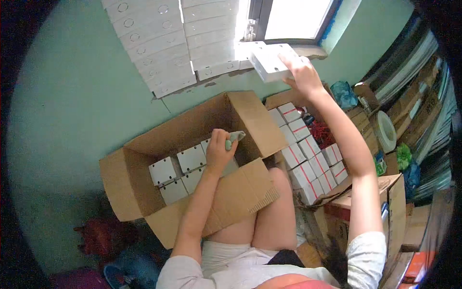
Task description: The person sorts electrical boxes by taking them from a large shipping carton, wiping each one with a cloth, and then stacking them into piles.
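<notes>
Shirt (228,278) nearest; right fingers (290,61) hold white box (269,62) facing up, axis unclear.

Two hands (303,73), two tall box stacks (150,48), one window (298,20), one white roll (387,129)

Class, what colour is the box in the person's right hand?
The box is white; it shows best in the head view.

Left hand (220,148), centre, is partly covering a pale green object (237,137); kind unclear. Front flap (236,195) and left forearm (198,207) are hiding some white square boxes (191,158) in the carton (175,126). Right hand (305,76) is masking one corner of its raised white box (266,66). Upper left, stacked boxes (154,41) are running past the top edge. Lower left, a reddish heap (103,237) is blurring into shadow.
</notes>
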`<state>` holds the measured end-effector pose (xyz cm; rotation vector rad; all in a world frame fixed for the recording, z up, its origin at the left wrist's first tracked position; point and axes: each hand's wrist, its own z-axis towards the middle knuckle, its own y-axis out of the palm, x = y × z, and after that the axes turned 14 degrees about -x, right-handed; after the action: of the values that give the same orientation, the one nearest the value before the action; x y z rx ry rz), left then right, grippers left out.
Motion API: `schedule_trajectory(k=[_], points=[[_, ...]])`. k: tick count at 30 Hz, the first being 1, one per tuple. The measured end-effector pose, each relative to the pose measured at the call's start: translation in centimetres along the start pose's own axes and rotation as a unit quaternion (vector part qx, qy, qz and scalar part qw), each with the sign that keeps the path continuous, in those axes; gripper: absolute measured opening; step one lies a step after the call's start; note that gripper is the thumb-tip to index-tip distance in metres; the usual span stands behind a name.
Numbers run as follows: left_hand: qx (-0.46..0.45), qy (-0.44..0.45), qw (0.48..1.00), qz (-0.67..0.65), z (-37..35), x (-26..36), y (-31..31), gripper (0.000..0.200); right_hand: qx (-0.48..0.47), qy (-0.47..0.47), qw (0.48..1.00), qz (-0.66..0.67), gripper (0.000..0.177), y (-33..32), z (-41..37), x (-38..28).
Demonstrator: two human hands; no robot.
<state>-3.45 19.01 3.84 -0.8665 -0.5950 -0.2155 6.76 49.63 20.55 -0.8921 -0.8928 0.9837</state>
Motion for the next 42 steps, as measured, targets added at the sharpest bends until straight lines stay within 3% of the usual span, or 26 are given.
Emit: schedule_trajectory(k=[2,5,6,8,11,14,20,24,27,28,31,35,38,40,42], points=[[-0.006,-0.027,0.999,-0.017,0.2,0.0,-0.6,0.031,-0.166,0.067,0.984,0.015,0.062,1.3,3.7,0.4],[0.050,0.000,0.999,-0.008,0.6,-0.5,-0.5,0.032,-0.141,0.024,0.983,0.118,0.066,2.8,6.8,0.8],[0.055,-0.015,0.998,-0.023,0.6,-0.5,-0.5,0.032,-0.143,0.024,0.983,0.114,0.066,3.1,7.6,0.8],[0.060,-0.032,0.997,-0.043,0.7,-0.6,-0.5,0.032,-0.133,0.015,0.985,0.112,0.082,3.8,8.9,1.0],[0.060,-0.032,0.997,-0.047,0.7,-0.8,-0.8,0.032,-0.152,0.042,0.984,0.077,0.085,6.1,10.5,1.8],[0.078,-0.036,0.995,-0.060,0.9,-0.5,-0.7,0.032,-0.174,0.068,0.979,0.082,0.087,4.3,10.9,-0.4],[0.063,-0.061,0.993,-0.085,1.1,-0.2,-1.0,0.032,-0.153,0.047,0.986,0.054,0.092,5.6,11.0,-0.4],[0.063,-0.122,0.987,-0.084,1.1,-0.2,-0.7,0.031,-0.202,0.079,0.975,0.046,0.097,5.9,11.4,0.0],[0.049,-0.143,0.984,-0.094,0.7,-1.2,-0.7,0.032,-0.063,0.040,0.996,-0.057,0.109,9.3,11.4,2.6],[0.030,-0.148,0.983,-0.102,0.4,-1.6,-0.8,0.033,-0.045,0.026,0.992,-0.118,0.114,7.1,10.4,0.5],[-0.041,-0.220,0.964,-0.143,-0.5,-2.9,-2.8,0.027,-0.020,0.003,0.998,-0.056,0.111,3.7,8.0,-3.6],[-0.117,-0.317,0.932,-0.135,-4.2,-4.7,-5.9,0.026,-0.006,-0.031,0.999,0.011,0.102,5.4,6.2,-4.2],[-0.148,-0.360,0.916,-0.097,-6.0,-6.8,-8.3,0.030,-0.051,0.013,0.999,-0.008,0.104,7.0,5.8,-3.7],[-0.116,-0.355,0.926,-0.061,-8.4,-9.8,-8.2,0.031,0.025,0.027,0.999,-0.007,0.116,7.5,5.7,-3.1],[-0.083,-0.344,0.935,-0.027,-8.8,-10.4,-9.1,0.031,0.017,0.195,0.950,0.243,0.136,6.7,5.9,-4.4]])
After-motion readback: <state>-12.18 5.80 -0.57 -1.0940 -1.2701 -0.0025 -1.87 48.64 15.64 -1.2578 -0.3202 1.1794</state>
